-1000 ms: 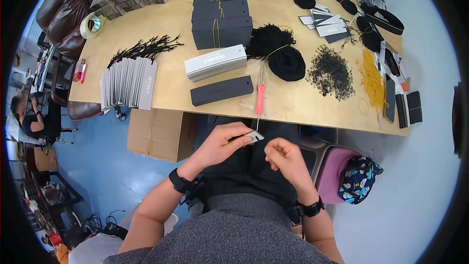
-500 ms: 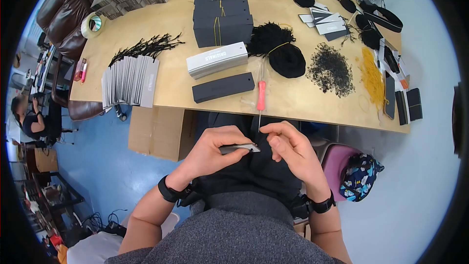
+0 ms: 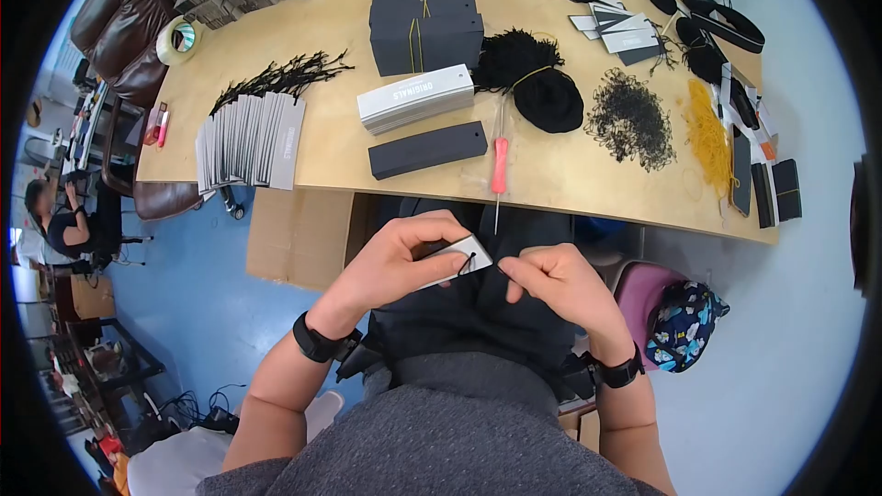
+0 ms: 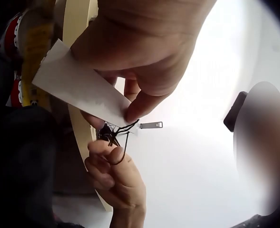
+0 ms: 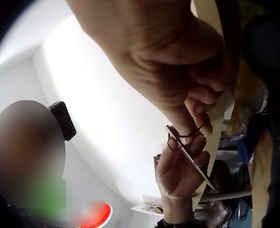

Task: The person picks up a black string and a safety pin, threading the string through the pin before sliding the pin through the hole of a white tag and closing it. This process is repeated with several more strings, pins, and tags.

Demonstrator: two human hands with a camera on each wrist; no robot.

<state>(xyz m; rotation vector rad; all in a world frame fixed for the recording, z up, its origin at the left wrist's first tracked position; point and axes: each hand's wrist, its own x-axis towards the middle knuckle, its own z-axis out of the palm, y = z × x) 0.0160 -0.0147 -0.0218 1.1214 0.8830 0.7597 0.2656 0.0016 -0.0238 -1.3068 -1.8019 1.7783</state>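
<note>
Between its thumb and fingers, my left hand (image 3: 390,262) holds a white hang tag (image 3: 478,259) above my lap. A black cord (image 4: 127,127) passes through the hole at the tag's end. My right hand (image 3: 562,287), just right of the tag, pinches the cord's free part between thumb and forefinger; the right wrist view shows the strand running from its fingertips to the tag (image 5: 197,167). Beyond the hands, a red-handled tool (image 3: 500,165) with a thin metal shaft lies on the table, its tip sticking out past the front edge.
Corded tags (image 3: 248,142) lie fanned at the left. White tags (image 3: 418,96) and dark tags (image 3: 427,149) are stacked mid-table, near banded dark stacks (image 3: 427,44). Rightward are black cord bundles (image 3: 548,96), small black loops (image 3: 632,119) and yellow rubber bands (image 3: 707,147).
The right hand rose toward the tool's tip, then came down beside the tag and now pinches the cord. The left hand has turned the tag from nearly edge-on to face up.
</note>
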